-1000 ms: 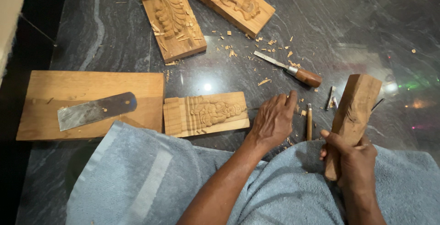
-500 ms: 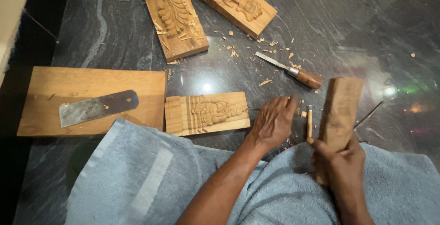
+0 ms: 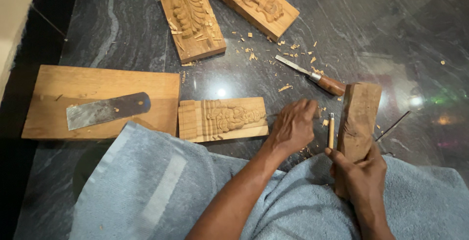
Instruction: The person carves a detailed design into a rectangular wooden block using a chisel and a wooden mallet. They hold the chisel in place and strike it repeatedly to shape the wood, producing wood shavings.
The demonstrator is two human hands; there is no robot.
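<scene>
My right hand (image 3: 362,179) grips the lower end of a thick wooden block (image 3: 360,118), held upright just right of my left hand. My left hand (image 3: 293,127) rests on the dark stone floor with its fingers curled. A thin tool tip (image 3: 271,115) pokes out from under them, toward the right end of a small carved wooden panel (image 3: 222,119). A small chisel with a pale handle (image 3: 331,130) lies on the floor between my hands.
A blue towel (image 3: 161,186) covers my lap. A plain board (image 3: 53,98) at the left carries a flat steel blade (image 3: 107,110). Two carved panels (image 3: 193,17) (image 3: 256,0) lie at the top. A brown-handled chisel (image 3: 317,78), wood chips and a thin metal rod (image 3: 393,125) are on the floor.
My right hand has brought the wooden block leftward, closer to my left hand. My left hand's fingers, spread flat before, have curled over a thin tool.
</scene>
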